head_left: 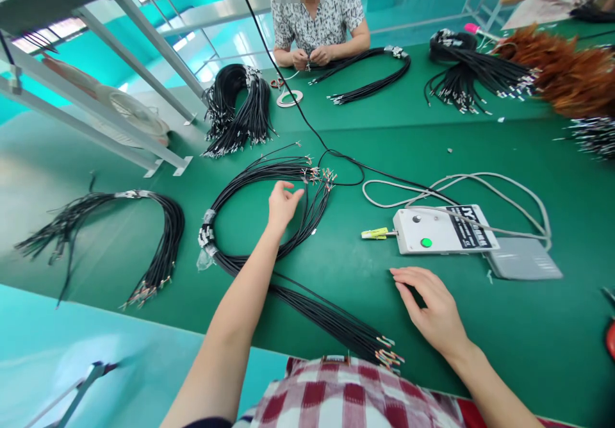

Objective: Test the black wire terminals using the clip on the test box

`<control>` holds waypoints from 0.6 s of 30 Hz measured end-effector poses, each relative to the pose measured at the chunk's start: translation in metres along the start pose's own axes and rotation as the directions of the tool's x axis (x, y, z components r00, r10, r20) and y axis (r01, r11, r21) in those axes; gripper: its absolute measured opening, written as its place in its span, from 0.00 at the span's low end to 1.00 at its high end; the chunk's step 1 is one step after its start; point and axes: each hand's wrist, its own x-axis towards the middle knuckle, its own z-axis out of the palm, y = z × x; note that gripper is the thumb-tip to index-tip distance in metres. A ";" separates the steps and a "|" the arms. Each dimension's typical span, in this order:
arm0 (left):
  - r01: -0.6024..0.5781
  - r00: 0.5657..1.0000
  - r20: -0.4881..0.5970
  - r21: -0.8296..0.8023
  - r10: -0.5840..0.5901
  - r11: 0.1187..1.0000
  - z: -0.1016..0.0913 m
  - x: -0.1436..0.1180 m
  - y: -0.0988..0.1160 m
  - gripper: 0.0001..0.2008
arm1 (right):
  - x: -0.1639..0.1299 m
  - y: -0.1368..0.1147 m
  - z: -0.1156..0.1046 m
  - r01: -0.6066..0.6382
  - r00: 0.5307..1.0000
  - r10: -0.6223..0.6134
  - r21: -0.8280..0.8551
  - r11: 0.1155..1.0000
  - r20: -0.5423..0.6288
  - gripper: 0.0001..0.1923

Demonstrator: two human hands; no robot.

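Observation:
My left hand (283, 207) hovers over a coiled bundle of black cables (205, 229), close to the stripped cable ends with coloured wires. Its fingers are loosely curled and apart, with nothing seen between them. My left forearm crosses the coil. My right hand (430, 309) is over the green table, fingers half bent, a gap between thumb and forefinger, holding nothing visible. In front of it lies a white box (437, 226) with a green button and a yellow-green clip (375, 234) on its shaft. A straight cable bundle (327, 319) runs towards my checked apron, its stripped ends near me.
Another cable bundle (173, 216) lies left, and a thick one (240, 104) behind. A grey pedal (523, 258) sits beside the box, with looping grey cord (523, 191). Across the green table (379, 152), a person handles a small piece beside more cables (384, 82). Metal posts stand left.

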 end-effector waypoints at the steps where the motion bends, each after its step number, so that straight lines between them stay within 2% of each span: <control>1: -0.046 0.998 0.057 0.083 0.041 0.996 0.002 -0.012 0.002 0.11 | -0.001 0.001 0.001 -0.009 1.000 0.009 0.010 1.000 -0.005 0.11; 3: -0.238 0.961 0.178 0.143 0.211 0.961 0.002 -0.049 0.012 0.11 | -0.001 0.003 0.001 -0.025 1.000 0.026 0.036 0.999 -0.008 0.12; 4: -0.337 0.901 0.323 0.103 0.289 0.936 0.000 -0.070 0.019 0.07 | 0.000 0.003 0.001 -0.033 0.999 0.034 0.048 0.998 -0.008 0.12; 5: -0.432 0.761 0.543 0.015 0.356 0.902 -0.003 -0.093 0.027 0.04 | 0.000 0.003 0.001 -0.041 0.999 0.041 0.060 0.997 -0.008 0.11; 6: -0.501 0.537 0.743 -0.101 0.400 0.860 -0.006 -0.113 0.034 0.03 | 0.001 0.003 0.002 -0.050 0.999 0.050 0.072 0.996 -0.004 0.11; 7: -0.533 0.324 0.854 -0.191 0.407 0.824 -0.009 -0.132 0.040 0.04 | 0.002 0.003 0.002 -0.059 0.998 0.059 0.081 0.995 0.001 0.11; 8: -0.556 0.176 0.905 -0.233 0.387 0.798 -0.011 -0.148 0.044 0.05 | 0.003 0.003 0.002 -0.066 0.998 0.066 0.089 0.994 0.006 0.11; 9: -0.582 0.096 0.931 -0.236 0.353 0.778 -0.012 -0.161 0.047 0.05 | 0.003 0.003 0.003 -0.072 0.997 0.072 0.095 0.993 0.010 0.11; 10: -0.608 0.077 0.944 -0.212 0.322 0.765 -0.012 -0.170 0.047 0.04 | 0.003 0.003 0.003 -0.079 0.997 0.078 0.100 0.992 0.013 0.11; 12: -0.616 0.117 0.951 -0.158 0.288 0.772 -0.010 -0.179 0.045 0.05 | 0.003 0.002 0.002 -0.092 0.996 0.091 0.109 0.990 0.013 0.11; 13: -0.579 0.144 0.948 -0.150 0.282 0.801 -0.009 -0.179 0.044 0.06 | 0.002 0.001 0.002 -0.097 0.995 0.097 0.115 0.989 0.009 0.11; 16: -0.338 0.252 0.931 -0.171 0.265 0.925 -0.008 -0.172 0.045 0.06 | 0.002 -0.003 -0.001 -0.142 0.990 0.141 0.161 0.977 0.017 0.09; 18: -0.191 0.332 0.910 -0.194 0.250 0.962 -0.009 -0.167 0.050 0.04 | 0.002 -0.007 -0.002 -0.241 0.971 0.232 0.231 0.943 0.064 0.08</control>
